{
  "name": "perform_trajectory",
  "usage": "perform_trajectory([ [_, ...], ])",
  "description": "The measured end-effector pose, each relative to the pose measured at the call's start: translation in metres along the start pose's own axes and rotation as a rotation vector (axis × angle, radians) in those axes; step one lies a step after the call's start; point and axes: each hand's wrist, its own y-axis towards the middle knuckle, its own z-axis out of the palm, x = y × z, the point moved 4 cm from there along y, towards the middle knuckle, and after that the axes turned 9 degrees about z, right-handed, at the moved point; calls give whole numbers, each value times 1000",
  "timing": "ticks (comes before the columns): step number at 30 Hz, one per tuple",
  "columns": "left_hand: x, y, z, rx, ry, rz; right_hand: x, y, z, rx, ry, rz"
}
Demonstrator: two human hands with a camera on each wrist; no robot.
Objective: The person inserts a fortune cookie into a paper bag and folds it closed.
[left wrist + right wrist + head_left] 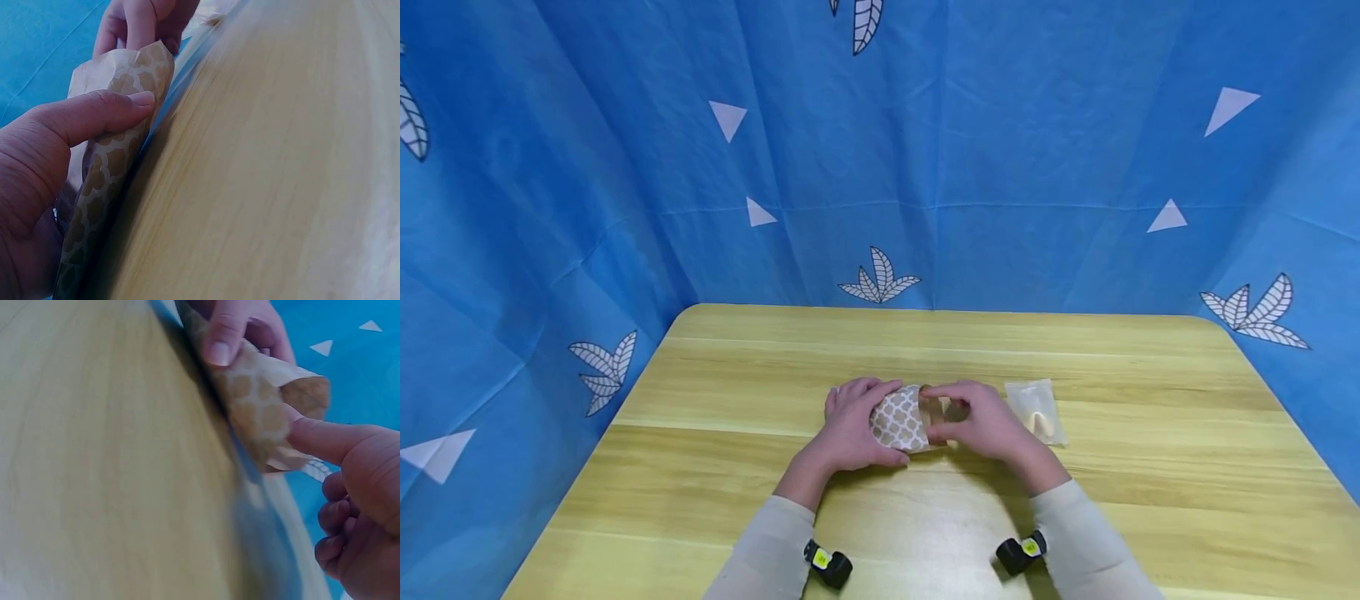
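Observation:
A small paper bag (898, 419) with a brown and white lattice pattern lies near the middle of the table, its mouth facing right. My left hand (853, 425) grips it from the left, thumb along the near edge and fingers at the far edge. My right hand (988, 419) is at the mouth, thumb and forefinger spread apart across the opening. In the right wrist view, a straight digit of the right hand (369, 469) reaches into the bag's mouth (306, 394), which gapes, while other fingers are curled below. The bag's inside is mostly hidden.
A small clear packet (1036, 408) with something pale inside lies just right of the right hand. The wooden table (737, 367) ends at a blue curtain (1037, 150) behind and at both sides. Each wrist carries a small black camera (831, 569).

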Motion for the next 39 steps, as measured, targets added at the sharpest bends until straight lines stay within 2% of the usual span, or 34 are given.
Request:
perform_trajectory([
  [4, 1, 0, -1, -2, 3, -8, 5, -5, -15, -26, 5, 4],
  [10, 2, 0, -1, -7, -2, -13, 4, -18, -43, -86, -54, 18],
  [20, 4, -3, -3, -14, 0, -34, -30, -51, -84, -118, -103, 120],
  [28, 4, -3, -2, -12, 1, -29, -61, -61, -99, -105, -133, 169],
  [39, 3, -2, 0, 2, 2, -30, -89, -67, -100, 6, -17, 203],
])
